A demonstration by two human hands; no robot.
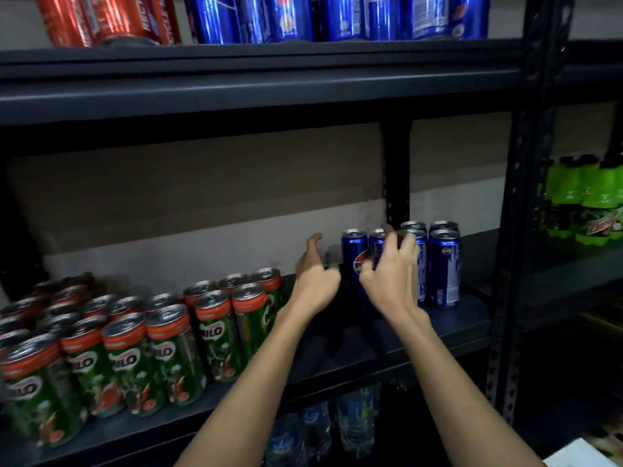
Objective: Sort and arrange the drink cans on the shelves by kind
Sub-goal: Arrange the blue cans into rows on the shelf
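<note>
Item, right grip [387, 278]: at centre right of the frame, we are curling its fingers [409, 247] round a blue Pepsi can [377, 246] in the front row of the middle shelf [451, 326]; the hand is covering most of that can.

Item, left grip [315, 281]: just left of the blue group, we are holding it released, thumb raised, fingers loosely bent, grasping nothing. We cannot tell whether it is touching the nearest can.

Item, blue Pepsi cans [444, 267]: standing upright in a tight cluster at the right end of the middle shelf, two rows deep, against the dark upright post [397, 183].

Item, green Milo cans [135, 362]: filling the lower left of the frame on the same shelf, upright, in close rows, well apart from the blue group.

Item, upper shelf: red cans [104, 18] are standing at upper left, more blue cans [344, 16] just beside them toward upper right.

Item, green bottles [583, 200]: sitting at the right edge on a neighbouring rack.

Item, clear bottles [337, 429]: showing dimly beneath the middle shelf, at lower centre.
</note>
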